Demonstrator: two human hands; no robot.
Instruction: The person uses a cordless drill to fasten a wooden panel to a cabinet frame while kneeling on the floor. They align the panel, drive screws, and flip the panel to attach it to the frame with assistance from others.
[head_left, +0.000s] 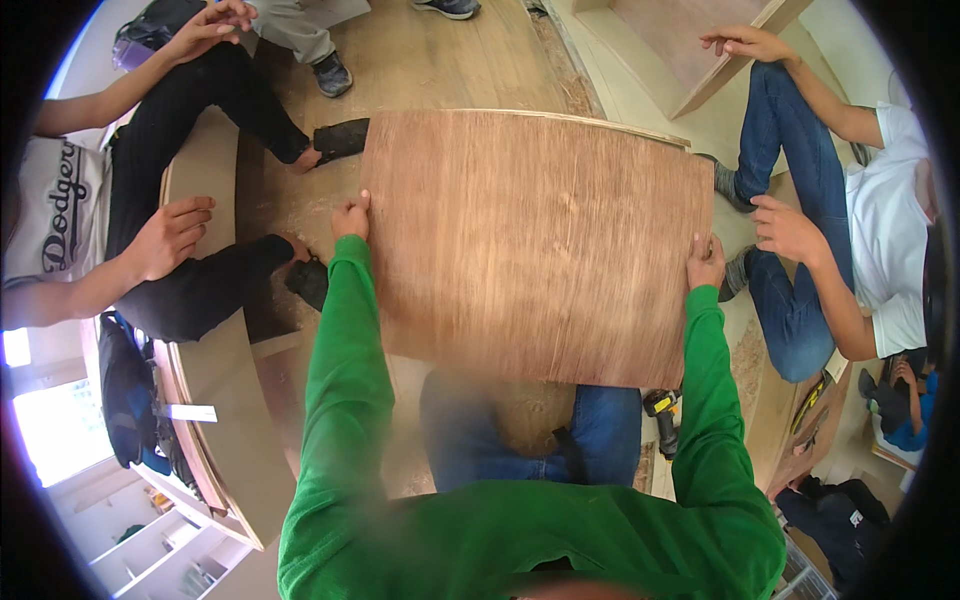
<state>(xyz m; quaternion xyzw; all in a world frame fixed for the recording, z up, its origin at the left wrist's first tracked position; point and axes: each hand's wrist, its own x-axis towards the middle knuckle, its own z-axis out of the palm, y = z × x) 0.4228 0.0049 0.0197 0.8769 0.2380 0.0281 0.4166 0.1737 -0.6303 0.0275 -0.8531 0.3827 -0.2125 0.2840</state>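
Note:
A broad reddish-brown plywood panel (pixel 530 240) is in front of me, above my thighs, with a paler strip along its far edge. My left hand (pixel 351 216) is closed on its left edge, the thumb near the face and the other fingers mostly hidden. On the opposite side, my right hand (pixel 706 262) grips the right edge, lower down, with its fingers partly out of sight behind the panel. Both of my arms, in green sleeves, reach forward. What lies beneath the panel is hidden.
A yellow-and-black power drill (pixel 664 420) lies near my right knee. Seated people flank the panel, one person's hand (pixel 175 238) at left and another's hand (pixel 790 230) at right. A wooden box frame (pixel 690 60) stands far right. Sawdust dots the wooden floor (pixel 440 60).

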